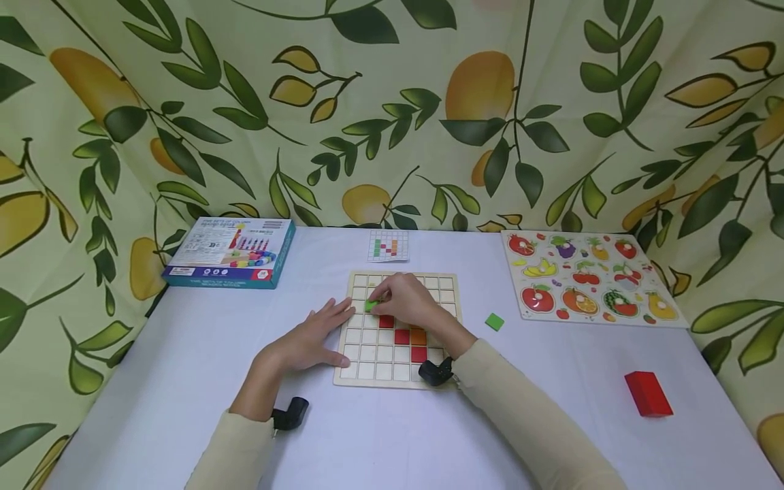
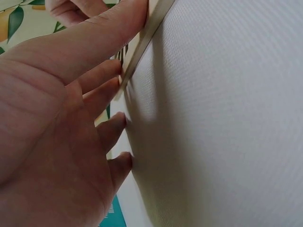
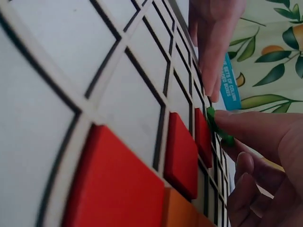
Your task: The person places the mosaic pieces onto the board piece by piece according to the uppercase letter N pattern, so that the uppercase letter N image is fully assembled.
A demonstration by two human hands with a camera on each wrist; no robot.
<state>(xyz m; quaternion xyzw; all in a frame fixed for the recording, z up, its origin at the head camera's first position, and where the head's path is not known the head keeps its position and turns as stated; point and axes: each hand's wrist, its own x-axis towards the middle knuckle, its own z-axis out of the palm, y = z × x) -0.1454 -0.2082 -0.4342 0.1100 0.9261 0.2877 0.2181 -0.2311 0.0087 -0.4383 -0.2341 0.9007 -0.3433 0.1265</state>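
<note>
A wooden grid board (image 1: pixel 384 371) lies flat on the white table. My right hand (image 1: pixel 407 299) pinches a small green tile (image 3: pixel 218 128) between thumb and fingers, over a cell in the board's upper left. Three red tiles (image 1: pixel 419 354) sit in cells along a diagonal, with an orange tile (image 1: pixel 418 337) beside them, partly hidden by the right wrist. Along the board's left edge, my left hand (image 1: pixel 309 340) rests with fingers spread and fairly straight. In the left wrist view its thumb (image 2: pixel 118 23) touches the board's rim. Another green tile (image 1: pixel 494 322) lies right of the board.
Behind the board is a card (image 1: pixel 388 246) printed with a coloured grid pattern. A boxed game (image 1: pixel 229 253) lies at the back left, and a fruit puzzle board (image 1: pixel 554 271) at the back right. A red block (image 1: pixel 649 395) sits at the right. Patterned cloth hangs behind the table.
</note>
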